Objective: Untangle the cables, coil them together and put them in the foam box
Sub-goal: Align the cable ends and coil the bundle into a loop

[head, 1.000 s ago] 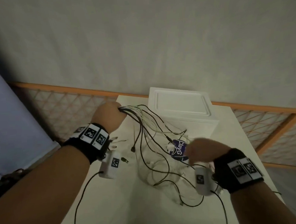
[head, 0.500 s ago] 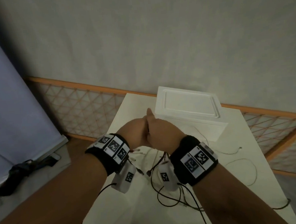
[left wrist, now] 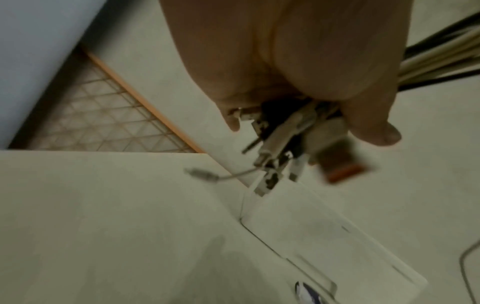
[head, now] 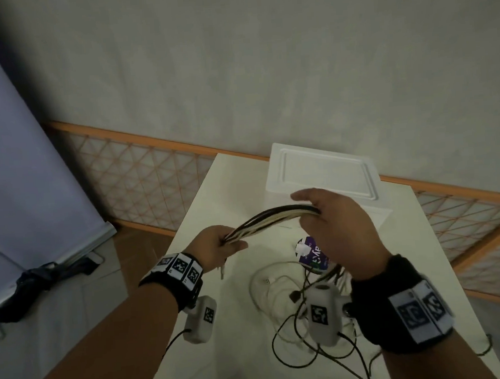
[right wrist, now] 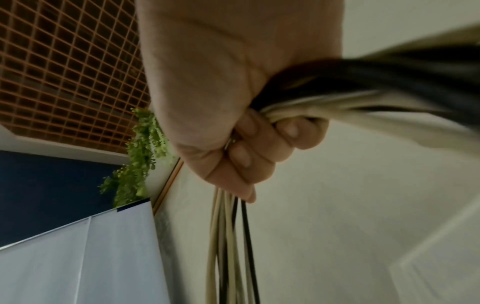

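A bundle of black and white cables (head: 271, 218) stretches between my two hands above the white table (head: 214, 197). My left hand (head: 221, 243) grips the plug end; in the left wrist view several connectors (left wrist: 285, 144) stick out below its curled fingers. My right hand (head: 330, 222) holds the bundle further along, fingers curled round it (right wrist: 272, 133), and the strands (right wrist: 233, 246) hang down from it. Loose cable loops (head: 278, 293) trail on the table below. The white foam box (head: 324, 173), lid on, stands at the table's far end.
A purple and white round packet (head: 312, 253) lies on the table under my right hand. An orange lattice rail (head: 142, 172) runs behind the table along the grey wall. A dark object (head: 35, 284) lies on the floor at the left by a blue panel.
My hands were pressed together half a second ago. Now they have drawn apart, the right one sliding rightwards along the cables, so a straight gathered stretch spans between them.
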{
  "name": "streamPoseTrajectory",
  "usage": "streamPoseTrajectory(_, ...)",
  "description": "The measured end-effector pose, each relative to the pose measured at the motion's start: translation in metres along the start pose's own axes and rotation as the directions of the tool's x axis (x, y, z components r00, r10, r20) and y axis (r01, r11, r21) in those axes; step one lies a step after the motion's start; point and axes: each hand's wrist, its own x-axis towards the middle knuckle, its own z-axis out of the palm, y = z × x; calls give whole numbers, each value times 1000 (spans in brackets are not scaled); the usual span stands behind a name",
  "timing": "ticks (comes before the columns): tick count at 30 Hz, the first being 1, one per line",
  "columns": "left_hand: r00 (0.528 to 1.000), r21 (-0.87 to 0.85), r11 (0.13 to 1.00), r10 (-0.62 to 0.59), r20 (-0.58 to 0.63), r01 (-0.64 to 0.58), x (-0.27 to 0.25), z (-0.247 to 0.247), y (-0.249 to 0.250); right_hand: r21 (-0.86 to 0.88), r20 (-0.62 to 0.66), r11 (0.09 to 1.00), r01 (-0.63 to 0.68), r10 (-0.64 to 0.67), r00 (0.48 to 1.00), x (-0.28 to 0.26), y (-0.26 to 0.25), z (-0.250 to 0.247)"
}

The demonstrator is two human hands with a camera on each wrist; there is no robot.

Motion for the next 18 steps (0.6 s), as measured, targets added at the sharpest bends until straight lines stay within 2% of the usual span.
streamPoseTrajectory(2,1000,110,994,20,14,-21,3,0,3,52,11,994,-91,91,996,-1,20,0)
streamPoseTrajectory(3,1000,237,971,18,14,-21,5,0,8,73,15,986,-150,149,989,1,32,2)
streamPoseTrajectory(4,999,402,915,40,5,-39,7,-1,14,92,27,974,-207,205,978,2,42,3)
streamPoseTrajectory(5,998,559,827,67,6,-59,9,-2,21,38,66,964,-263,260,963,2,51,4)
streamPoseTrajectory(6,996,667,742,92,12,-77,10,-3,28,-97,125,953,-286,297,947,2,57,2)
streamPoseTrajectory(7,994,733,673,107,27,-92,11,-4,35,-277,184,923,-268,324,928,1,62,-1)
streamPoseTrajectory(8,993,775,623,112,49,-108,12,-5,42,-420,223,886,-196,310,924,0,63,-4)
streamPoseTrajectory(9,991,805,581,112,72,-124,13,-4,49,-490,243,866,-100,246,938,0,56,-5)
streamPoseTrajectory(11,986,844,512,127,110,-160,13,0,66,-478,264,872,107,27,964,3,29,3)
streamPoseTrajectory(12,979,852,489,162,121,-186,14,4,75,-456,298,869,193,-55,953,6,16,14)
streamPoseTrajectory(13,970,854,471,196,141,-220,13,8,83,-457,343,856,241,-80,936,8,7,30)
streamPoseTrajectory(14,962,855,454,217,168,-252,11,10,90,-462,368,857,228,-49,929,11,2,45)
streamPoseTrajectory(16,947,848,435,237,217,-303,8,13,96,-444,315,883,152,-5,949,15,8,67)
streamPoseTrajectory(18,938,812,480,261,230,-332,4,11,94,-392,292,915,98,23,956,14,17,72)
